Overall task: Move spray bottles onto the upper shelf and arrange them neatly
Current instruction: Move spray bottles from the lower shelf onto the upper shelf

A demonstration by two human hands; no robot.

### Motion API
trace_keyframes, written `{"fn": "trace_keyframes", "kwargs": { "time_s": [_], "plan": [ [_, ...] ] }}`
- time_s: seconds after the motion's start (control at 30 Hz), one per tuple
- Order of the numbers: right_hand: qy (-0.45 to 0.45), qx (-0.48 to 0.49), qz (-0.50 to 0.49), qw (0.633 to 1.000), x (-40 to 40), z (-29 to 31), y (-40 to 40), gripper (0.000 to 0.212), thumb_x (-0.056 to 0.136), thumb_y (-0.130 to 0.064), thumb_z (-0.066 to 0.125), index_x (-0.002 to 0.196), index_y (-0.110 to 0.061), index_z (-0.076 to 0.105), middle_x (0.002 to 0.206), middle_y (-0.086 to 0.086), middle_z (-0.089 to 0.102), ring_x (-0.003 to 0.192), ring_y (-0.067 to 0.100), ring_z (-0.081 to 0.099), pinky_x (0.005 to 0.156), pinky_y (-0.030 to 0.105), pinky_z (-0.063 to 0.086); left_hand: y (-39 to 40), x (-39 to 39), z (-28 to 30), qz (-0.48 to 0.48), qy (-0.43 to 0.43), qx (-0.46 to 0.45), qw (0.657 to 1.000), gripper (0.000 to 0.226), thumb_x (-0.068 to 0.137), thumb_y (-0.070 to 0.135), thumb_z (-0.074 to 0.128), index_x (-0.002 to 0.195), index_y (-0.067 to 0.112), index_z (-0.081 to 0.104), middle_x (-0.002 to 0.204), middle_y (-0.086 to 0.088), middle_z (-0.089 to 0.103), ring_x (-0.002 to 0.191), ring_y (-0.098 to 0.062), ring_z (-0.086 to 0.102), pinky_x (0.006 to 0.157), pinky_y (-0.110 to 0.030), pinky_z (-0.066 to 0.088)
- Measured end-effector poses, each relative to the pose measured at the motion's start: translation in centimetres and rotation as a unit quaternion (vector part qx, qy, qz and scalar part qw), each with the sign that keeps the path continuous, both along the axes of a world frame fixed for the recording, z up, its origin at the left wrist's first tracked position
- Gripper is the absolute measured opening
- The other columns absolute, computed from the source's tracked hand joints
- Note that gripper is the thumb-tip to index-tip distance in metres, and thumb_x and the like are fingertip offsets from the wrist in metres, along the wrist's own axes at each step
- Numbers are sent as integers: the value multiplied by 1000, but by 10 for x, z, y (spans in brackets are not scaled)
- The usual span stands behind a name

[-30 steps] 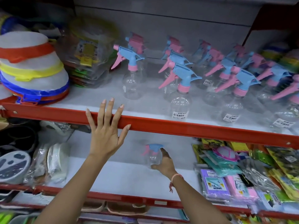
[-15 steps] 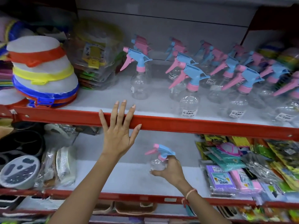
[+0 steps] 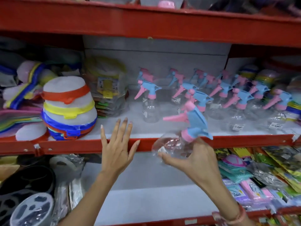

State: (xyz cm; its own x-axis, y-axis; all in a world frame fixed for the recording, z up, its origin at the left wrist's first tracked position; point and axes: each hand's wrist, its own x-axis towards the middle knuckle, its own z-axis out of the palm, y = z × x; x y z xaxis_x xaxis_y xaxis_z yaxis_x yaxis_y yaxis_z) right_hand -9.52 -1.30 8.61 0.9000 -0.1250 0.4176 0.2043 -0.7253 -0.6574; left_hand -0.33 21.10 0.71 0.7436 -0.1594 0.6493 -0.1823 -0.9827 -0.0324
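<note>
My right hand (image 3: 194, 158) grips a clear spray bottle (image 3: 175, 145) with a blue and pink trigger head, tilted to the left, in front of the red edge of the upper shelf (image 3: 73, 145). Fingers spread, my left hand (image 3: 116, 150) lies flat against that edge. On the upper shelf stand several matching spray bottles (image 3: 237, 110) in rows, and one bottle (image 3: 149, 103) stands apart at their left end. The lower shelf (image 3: 146, 199) below my hands is bare white.
A stack of white lidded containers with coloured rims (image 3: 68, 108) and plastic-wrapped packs (image 3: 108, 88) fill the upper shelf's left side. Packaged goods (image 3: 254, 181) crowd the lower shelf's right, and dark round items (image 3: 27, 181) its left. Another red shelf (image 3: 146, 20) runs overhead.
My right hand has lifted the spray bottle from the lower shelf up to the upper shelf's edge and tilted it. The left hand stays on the edge. The view has tilted upward.
</note>
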Motion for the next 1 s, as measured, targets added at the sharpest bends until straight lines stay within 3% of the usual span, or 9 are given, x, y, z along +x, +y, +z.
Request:
{"fn": "trace_keyframes", "kwargs": {
  "time_s": [0.13, 0.23, 0.3, 0.57, 0.77, 0.87, 1.0],
  "plan": [
    [-48, -45, -63, 996, 41, 33, 21, 67, 55, -67, 75, 90, -13, 57, 85, 4, 64, 86, 29, 63, 68, 30, 38, 0, 3, 0, -4, 11, -6, 1000, 66, 97, 55, 27, 149, 15, 31, 157, -4, 32, 147, -23, 25, 116, -63, 14],
    [-50, -96, -67, 992, 75, 36, 37, 81, 60, -65, 74, 115, -8, 56, 103, 14, 65, 99, 36, 62, 78, 38, 45, 1, 3, -1, -9, 3, -3, 1000, 66, 97, 54, 29, 149, 15, 30, 157, -3, 31, 147, -23, 24, 117, -61, 16],
    [-20, -126, -72, 989, 93, 32, 45, 88, 62, -64, 73, 125, -8, 50, 111, 15, 62, 105, 37, 60, 84, 40, 47, 3, 4, -2, -11, -2, -1, 1000, 65, 97, 54, 28, 150, 15, 29, 158, -3, 30, 147, -23, 24, 117, -60, 17],
    [9, -146, -60, 987, 114, 5, 53, 84, 62, -69, 70, 120, -10, 54, 109, 14, 59, 103, 35, 61, 85, 40, 50, 3, 7, -5, -13, -16, -2, 1000, 66, 96, 53, 33, 150, 16, 29, 158, -3, 30, 146, -23, 25, 115, -61, 21],
    [-11, -89, -43, 995, 107, 1, 52, 111, 54, -79, 67, 137, -10, 42, 127, 14, 49, 119, 34, 51, 95, 41, 46, 3, 8, -6, -14, -34, -5, 999, 64, 95, 53, 36, 148, 16, 35, 156, -2, 33, 146, -22, 27, 116, -58, 21],
    [-62, -24, -57, 996, 107, -3, 55, 99, 57, -73, 73, 130, -11, 47, 120, 9, 49, 113, 31, 53, 92, 41, 48, 3, 8, -6, -14, -36, -4, 999, 65, 95, 53, 37, 148, 16, 34, 156, -2, 34, 145, -23, 28, 116, -58, 21],
    [-59, -5, -43, 997, 112, -7, 57, 77, 62, -58, 79, 120, -14, 53, 111, 7, 53, 103, 29, 58, 87, 39, 49, 3, 7, -6, -15, -36, -5, 999, 64, 96, 54, 35, 147, 16, 35, 155, -2, 36, 145, -23, 29, 116, -58, 21]
  ]
}}
